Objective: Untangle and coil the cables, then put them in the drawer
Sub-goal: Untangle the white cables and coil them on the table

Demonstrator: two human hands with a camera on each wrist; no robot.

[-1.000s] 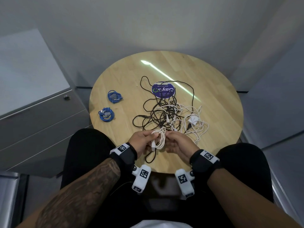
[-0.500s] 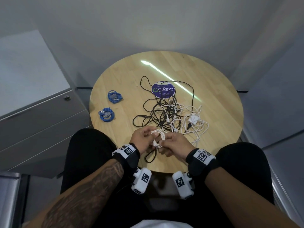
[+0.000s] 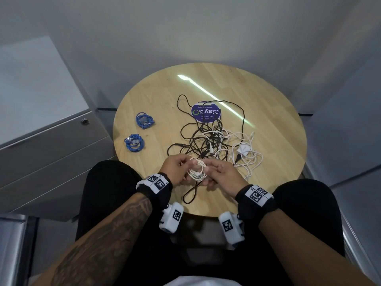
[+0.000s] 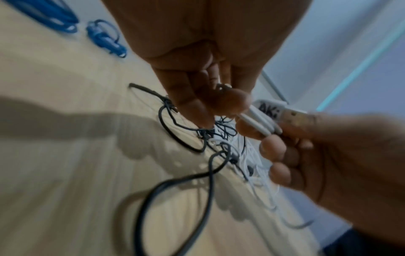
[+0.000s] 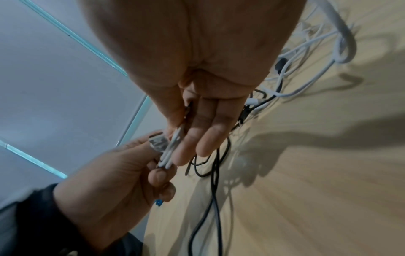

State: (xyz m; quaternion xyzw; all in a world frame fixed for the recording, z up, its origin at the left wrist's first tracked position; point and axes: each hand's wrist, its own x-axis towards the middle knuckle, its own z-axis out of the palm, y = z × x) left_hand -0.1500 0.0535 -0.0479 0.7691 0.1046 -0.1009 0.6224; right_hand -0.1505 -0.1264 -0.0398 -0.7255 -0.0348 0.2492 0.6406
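Observation:
A small coil of white cable (image 3: 196, 171) with a USB plug (image 4: 291, 115) sits between both hands over the near edge of the round wooden table (image 3: 274, 112). My left hand (image 3: 184, 163) pinches the coil from the left, fingers curled by the plug (image 5: 157, 142). My right hand (image 3: 209, 168) grips it from the right, thumb pressing the strands (image 5: 170, 152) against the fingers. Beyond the hands lies a tangle of black and white cables (image 3: 208, 141). A black loop (image 3: 190, 195) trails below the hands. Two blue coiled cables (image 3: 144, 120) (image 3: 134, 142) lie at the table's left.
A grey drawer cabinet (image 3: 51, 145) with a round lock (image 3: 84, 121) stands left of the table, its drawers closed. A purple round sticker (image 3: 206, 113) lies under the far cables. A white charger plug (image 3: 243, 149) sits in the white strands at the right.
The white coil hung as a longer loop between the hands; now it is bunched tighter. Both hands have closed in on it and edged slightly forward over the table.

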